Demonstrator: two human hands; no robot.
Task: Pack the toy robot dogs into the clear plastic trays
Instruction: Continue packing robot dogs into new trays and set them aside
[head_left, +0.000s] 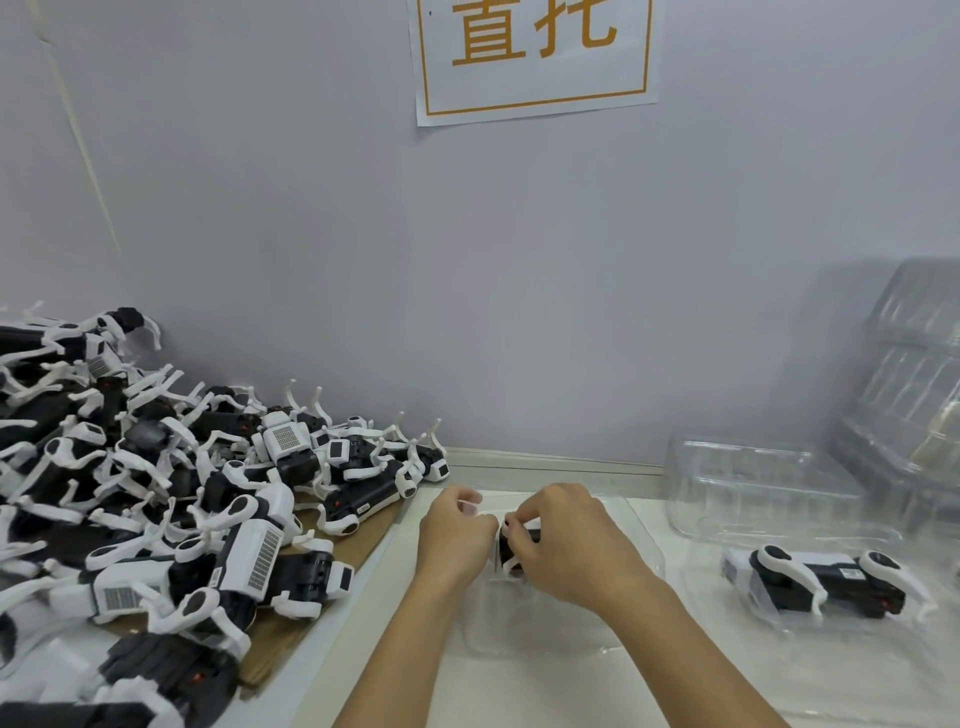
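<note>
Here I see both hands meeting over a clear moulded plastic tray (545, 618) on the white surface (519, 691). My right hand (566, 545) curls round a small black-and-white toy robot dog (511, 553) above that tray, while the left hand (454, 535) pinches something white at its front (I cannot tell what). A packed dog (826, 579) lies in another tray to the right; a pile of loose dogs (156, 493) sits left.
</note>
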